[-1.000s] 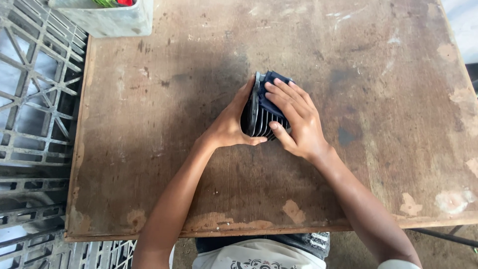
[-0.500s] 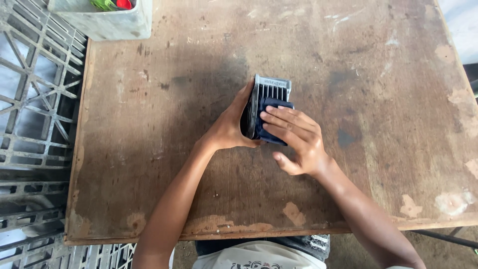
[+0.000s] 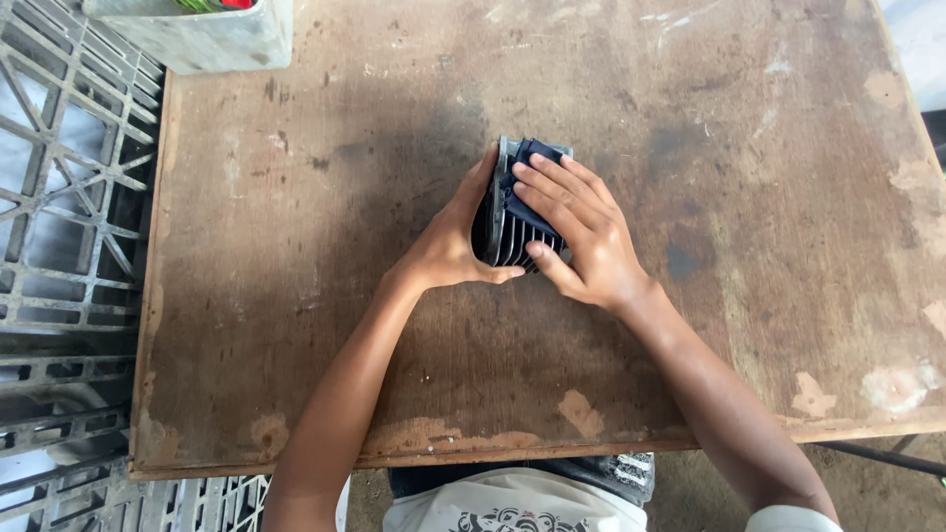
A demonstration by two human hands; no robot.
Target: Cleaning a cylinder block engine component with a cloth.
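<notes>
A dark grey finned metal part (image 3: 508,236) stands on edge in the middle of a worn wooden table (image 3: 296,296). My left hand (image 3: 448,241) grips its left side and steadies it. My right hand (image 3: 576,236) presses a dark blue cloth (image 3: 522,192) flat against the fins, fingers spread over the top of the part. Much of the part is hidden under the two hands.
A pale rectangular container (image 3: 202,34) with red and green items inside sits at the table's far left corner. Grey plastic lattice crates (image 3: 59,227) lie along the left of the table. The table's front edge is chipped.
My right hand has slid with the cloth over the fins, down towards me and then back up. The left hand and the part have stayed in place.
</notes>
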